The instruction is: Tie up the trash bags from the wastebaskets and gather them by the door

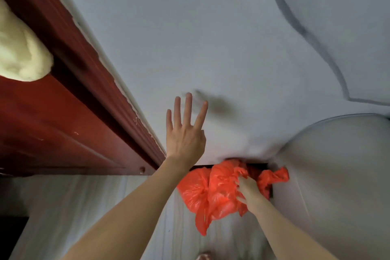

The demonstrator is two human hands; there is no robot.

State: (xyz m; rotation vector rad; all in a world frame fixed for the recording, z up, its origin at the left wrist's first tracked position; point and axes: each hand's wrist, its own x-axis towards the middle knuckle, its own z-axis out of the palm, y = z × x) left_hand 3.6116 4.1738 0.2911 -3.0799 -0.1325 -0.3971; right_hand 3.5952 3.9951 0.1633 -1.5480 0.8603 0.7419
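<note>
Red-orange plastic trash bags [209, 190] lie bunched on the pale floor at the foot of the white wall, just right of the red door frame. My right hand [248, 191] grips the crumpled top of one bag, fingers curled into the plastic. A knotted end of a bag [274, 177] sticks out to the right of that hand. My left hand [185, 131] is raised above the bags with fingers straight and spread, flat against or close to the wall; contact cannot be told.
A dark red door and frame [69, 91] run along the left, with a cream fluffy towel [19, 53] hanging on it. A large grey rounded object [337, 175] stands at the right, close against the bags. Pale wood-grain floor [130, 217] lies below.
</note>
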